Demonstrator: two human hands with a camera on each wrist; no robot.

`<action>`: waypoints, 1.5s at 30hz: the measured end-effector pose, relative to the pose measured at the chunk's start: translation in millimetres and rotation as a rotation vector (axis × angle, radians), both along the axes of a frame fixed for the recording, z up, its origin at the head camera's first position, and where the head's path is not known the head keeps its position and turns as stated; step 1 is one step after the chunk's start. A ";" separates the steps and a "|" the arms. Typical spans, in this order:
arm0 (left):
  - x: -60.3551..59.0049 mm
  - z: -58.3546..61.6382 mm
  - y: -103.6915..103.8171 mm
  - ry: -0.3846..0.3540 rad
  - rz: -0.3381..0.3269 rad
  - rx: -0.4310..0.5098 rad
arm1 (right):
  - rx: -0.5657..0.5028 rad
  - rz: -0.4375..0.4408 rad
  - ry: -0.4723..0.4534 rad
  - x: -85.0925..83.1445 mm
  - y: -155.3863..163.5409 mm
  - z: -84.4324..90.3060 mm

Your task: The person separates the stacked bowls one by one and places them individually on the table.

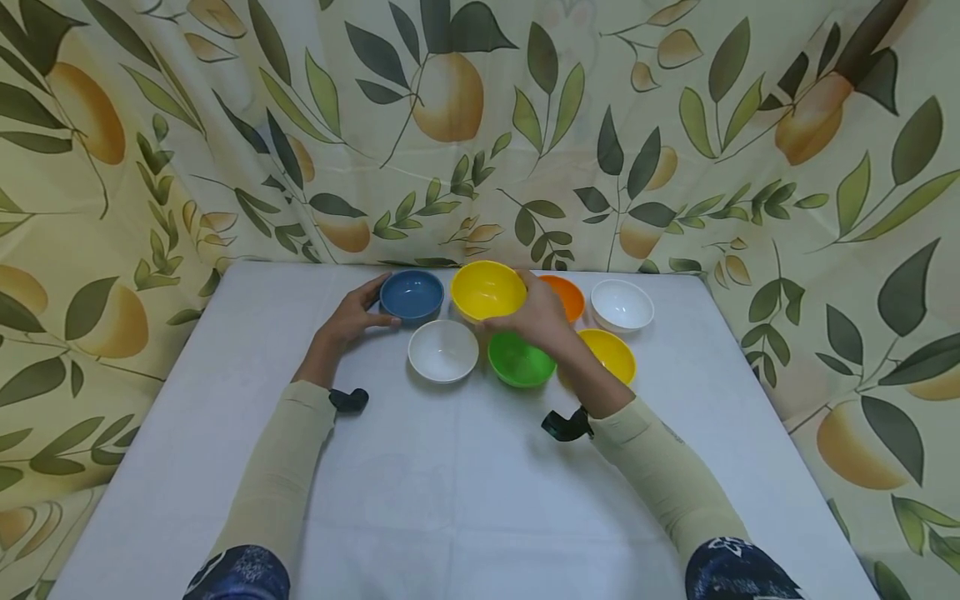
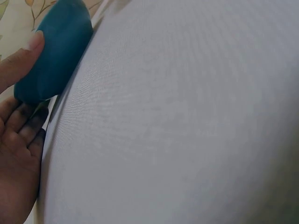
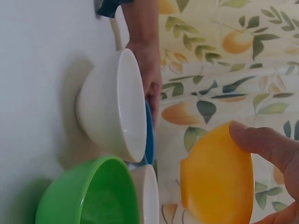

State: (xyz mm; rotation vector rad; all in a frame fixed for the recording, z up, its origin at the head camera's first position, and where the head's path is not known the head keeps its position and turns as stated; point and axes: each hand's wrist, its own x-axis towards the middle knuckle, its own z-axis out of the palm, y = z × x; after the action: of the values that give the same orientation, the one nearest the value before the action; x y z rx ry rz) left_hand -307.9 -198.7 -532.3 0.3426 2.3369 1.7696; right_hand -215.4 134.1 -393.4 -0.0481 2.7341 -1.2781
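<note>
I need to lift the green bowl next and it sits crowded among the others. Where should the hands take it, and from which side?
Take the green bowl by its near rim, coming from the person's side. It sits upright and open, with a white bowl close on its left, a yellow bowl on its right, and the right hand holding another yellow bowl behind. Only the near rim looks free.
</note>
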 end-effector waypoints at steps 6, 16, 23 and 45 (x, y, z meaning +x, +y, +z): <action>0.3 1.5 0.0 -0.013 0.004 0.017 | -0.037 -0.018 0.007 11.1 13.7 4.0; 3.5 6.3 0.6 -0.023 -0.007 0.007 | -0.053 -0.057 0.044 26.9 35.8 9.3; 0.9 0.9 0.0 -0.010 0.007 -0.017 | -0.058 -0.080 0.027 37.3 57.2 5.4; -0.1 0.2 0.6 -0.005 0.016 -0.034 | -0.002 -0.259 0.021 79.2 112.0 -6.5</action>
State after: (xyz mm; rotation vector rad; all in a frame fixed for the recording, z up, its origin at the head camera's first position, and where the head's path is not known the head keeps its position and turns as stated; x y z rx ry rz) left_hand -308.0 -198.0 -532.0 0.3146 2.3697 1.7341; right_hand -136.2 246.1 -399.9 0.3035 2.8282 -1.3467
